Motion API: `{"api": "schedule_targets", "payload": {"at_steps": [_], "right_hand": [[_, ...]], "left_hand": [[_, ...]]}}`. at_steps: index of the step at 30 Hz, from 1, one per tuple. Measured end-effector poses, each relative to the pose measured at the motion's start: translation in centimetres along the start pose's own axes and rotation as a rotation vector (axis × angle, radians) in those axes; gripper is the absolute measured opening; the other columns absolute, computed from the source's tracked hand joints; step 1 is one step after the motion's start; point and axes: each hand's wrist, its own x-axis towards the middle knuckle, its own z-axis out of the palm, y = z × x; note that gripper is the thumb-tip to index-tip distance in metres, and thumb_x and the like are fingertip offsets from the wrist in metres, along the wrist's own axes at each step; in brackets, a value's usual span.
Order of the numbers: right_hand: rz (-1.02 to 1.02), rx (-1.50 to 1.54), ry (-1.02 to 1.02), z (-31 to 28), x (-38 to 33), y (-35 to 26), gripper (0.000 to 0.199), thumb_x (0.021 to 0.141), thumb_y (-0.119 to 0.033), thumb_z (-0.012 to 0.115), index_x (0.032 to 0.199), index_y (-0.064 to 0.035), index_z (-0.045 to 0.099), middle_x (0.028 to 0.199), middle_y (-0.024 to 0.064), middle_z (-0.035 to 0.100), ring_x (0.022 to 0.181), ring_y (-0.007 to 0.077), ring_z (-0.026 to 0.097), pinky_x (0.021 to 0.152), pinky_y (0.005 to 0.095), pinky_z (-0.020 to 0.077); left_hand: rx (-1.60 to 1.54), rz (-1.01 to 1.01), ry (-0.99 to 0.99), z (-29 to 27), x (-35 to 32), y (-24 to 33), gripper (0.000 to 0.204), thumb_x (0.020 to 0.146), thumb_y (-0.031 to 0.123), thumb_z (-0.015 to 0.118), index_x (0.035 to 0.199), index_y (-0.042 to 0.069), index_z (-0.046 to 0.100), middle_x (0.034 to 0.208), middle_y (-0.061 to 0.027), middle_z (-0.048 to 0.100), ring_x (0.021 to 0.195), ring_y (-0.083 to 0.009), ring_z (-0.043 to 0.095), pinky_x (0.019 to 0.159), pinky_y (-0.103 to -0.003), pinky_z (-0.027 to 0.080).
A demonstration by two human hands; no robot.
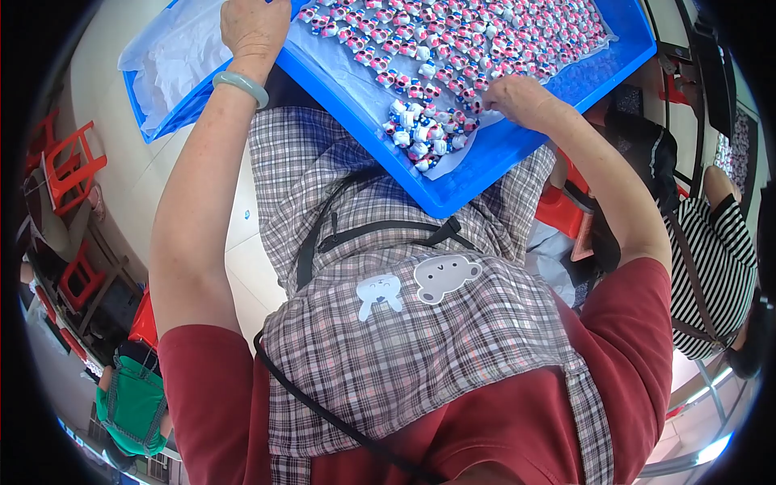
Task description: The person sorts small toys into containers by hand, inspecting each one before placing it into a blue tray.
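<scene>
Many figures [485, 44] lay in the blue tray [439, 200], with one heaped clump [424, 132] at its near corner, left of and a little nearer the body than the right hand [519, 100], the closer of the two. Those right fingers curled down among the figures, though whether they pinched one I couldn't tell. The left hand [257, 26] met the tray's left rim, its grip unclear, with fingertips and the tray's far end cut off.
</scene>
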Motion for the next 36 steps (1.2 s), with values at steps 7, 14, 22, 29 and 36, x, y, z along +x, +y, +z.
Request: {"api": "schedule_targets", "payload": {"at_steps": [7, 14, 22, 29, 36], "right_hand": [[-0.048, -0.026, 0.05, 0.7, 0.9, -1.3, 0.03, 0.09, -0.007, 0.059, 0.119, -0.0153, 0.067, 0.099, 0.011, 0.067, 0.095, 0.0296, 0.068, 0.079, 0.0393, 0.0564], [-0.031, -0.095, -0.066, 0.0, 0.9, -1.7, 0.041, 0.084, -0.002, 0.061, 0.124, -0.0154, 0.065, 0.105, 0.0116, 0.068, 0.1, 0.0269, 0.068, 0.082, 0.0371, 0.0582], [-0.099, 0.077, 0.06, 0.1, 0.8, -1.9, 0.034, 0.083, -0.007, 0.065, 0.117, -0.0083, 0.065, 0.101, 0.0131, 0.069, 0.095, 0.0299, 0.07, 0.083, 0.039, 0.057], [0.024, 0.144, -0.027, 1.5, 2.2, -5.3, 0.049, 0.079, -0.014, 0.072, 0.123, 0.0012, 0.056, 0.105, 0.0192, 0.065, 0.099, 0.0353, 0.067, 0.085, 0.0406, 0.0558], [-0.006, 0.06, 0.102, 0.1, 1.3, -9.1, 0.074, 0.072, -0.015, 0.079, 0.136, -0.0049, 0.043, 0.128, 0.0193, 0.049, 0.116, 0.0347, 0.055, 0.093, 0.0417, 0.0521]], "left_hand": [[0.028, -0.025, -0.023, -0.2, 0.0, 0.6, 0.037, 0.077, 0.017, 0.064, 0.113, 0.008, 0.064, 0.103, -0.0201, 0.067, 0.1, -0.039, 0.06, 0.092, -0.047, 0.048], [0.015, -0.022, -0.019, -0.4, -0.1, 0.7, 0.036, 0.077, 0.016, 0.064, 0.112, 0.008, 0.065, 0.103, -0.0208, 0.067, 0.1, -0.0393, 0.06, 0.092, -0.047, 0.048], [-0.028, 0.014, 0.005, -0.6, 0.0, 0.6, 0.035, 0.076, 0.014, 0.064, 0.11, 0.007, 0.065, 0.102, -0.0203, 0.068, 0.099, -0.0394, 0.061, 0.091, -0.046, 0.048], [-0.036, 0.023, -0.01, -0.3, 0.2, 0.4, 0.035, 0.076, 0.015, 0.064, 0.11, 0.006, 0.065, 0.102, -0.0205, 0.067, 0.099, -0.0395, 0.061, 0.091, -0.046, 0.048], [-0.013, 0.021, 0.01, -0.2, 0.0, 0.2, 0.034, 0.076, 0.015, 0.064, 0.11, 0.007, 0.065, 0.101, -0.0204, 0.067, 0.097, -0.0395, 0.062, 0.091, -0.046, 0.049]]}}
